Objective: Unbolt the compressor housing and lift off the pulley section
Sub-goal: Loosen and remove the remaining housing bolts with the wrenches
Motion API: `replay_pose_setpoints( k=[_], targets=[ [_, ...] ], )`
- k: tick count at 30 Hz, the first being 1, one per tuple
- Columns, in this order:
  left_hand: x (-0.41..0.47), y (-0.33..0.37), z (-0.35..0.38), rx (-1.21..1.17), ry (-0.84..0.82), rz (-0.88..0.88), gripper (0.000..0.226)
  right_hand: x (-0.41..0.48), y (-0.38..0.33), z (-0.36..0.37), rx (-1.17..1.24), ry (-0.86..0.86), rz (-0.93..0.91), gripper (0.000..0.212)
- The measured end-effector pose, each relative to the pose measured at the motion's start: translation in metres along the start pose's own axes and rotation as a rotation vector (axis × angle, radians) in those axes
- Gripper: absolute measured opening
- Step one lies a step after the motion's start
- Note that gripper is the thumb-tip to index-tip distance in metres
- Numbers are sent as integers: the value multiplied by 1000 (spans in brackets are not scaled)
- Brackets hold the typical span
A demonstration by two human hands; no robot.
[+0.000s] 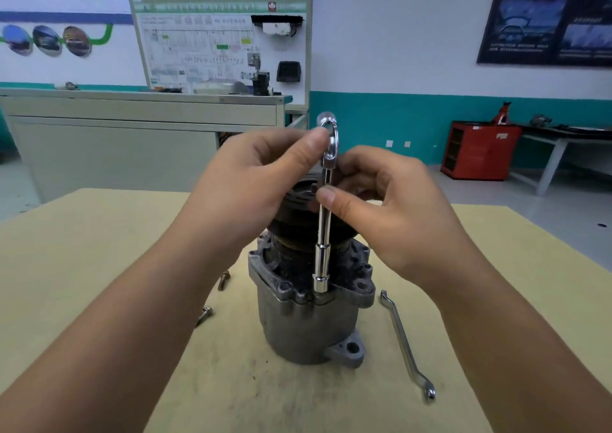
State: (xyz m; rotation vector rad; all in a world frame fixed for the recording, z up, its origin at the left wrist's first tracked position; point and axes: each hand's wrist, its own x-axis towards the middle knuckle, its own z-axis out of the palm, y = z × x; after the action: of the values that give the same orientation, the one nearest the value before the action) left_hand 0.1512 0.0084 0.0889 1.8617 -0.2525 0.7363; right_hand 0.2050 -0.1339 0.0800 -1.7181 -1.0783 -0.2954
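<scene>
Two forearms (116, 333) are reaching in from below, the left hand (255, 174) pinching the looped top of an upright socket driver (323, 254) while the right hand (390, 207) is pinching its shaft lower down. The driver's socket is sitting on a flange bolt of the compressor housing (308, 326) (its dark pulley section (298, 197) is lying partly hidden behind the fingers), which is standing on the table (99, 250).

Black grooved pulley (299, 196): mostly hidden behind left hand (255, 181) and right hand (394, 210).
Bolt head: covered by chrome socket driver (323, 234), probably seated on it.
White wiring-diagram board (202, 45): print too blurred to read.
</scene>
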Motion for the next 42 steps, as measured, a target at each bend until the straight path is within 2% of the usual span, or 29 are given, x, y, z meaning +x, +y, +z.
replay_pose_setpoints(
  k=[6,12,18,22,26,33,42],
  targets=[
    [16,10,-2,-256,-128,-194,43,0,1,-2,59,-26,-4,17],
    [20,19,-2,-394,-185,-232,35,0,2,-1,105,-24,39,8],
    [25,21,-6,-229,-209,-221,31,0,2,1,73,19,15,12],
    [27,25,-3,-163,-230,-206,18,0,2,3,22,36,-19,20],
    [27,22,2,-302,-265,-182,22,0,2,3,-42,52,-26,16],
    [29,22,2,-471,-428,-253,27,0,1,4,-44,54,-4,18],
    [23,23,6,-422,-340,-249,20,1,0,1,-26,-1,18,18]
  ],
)
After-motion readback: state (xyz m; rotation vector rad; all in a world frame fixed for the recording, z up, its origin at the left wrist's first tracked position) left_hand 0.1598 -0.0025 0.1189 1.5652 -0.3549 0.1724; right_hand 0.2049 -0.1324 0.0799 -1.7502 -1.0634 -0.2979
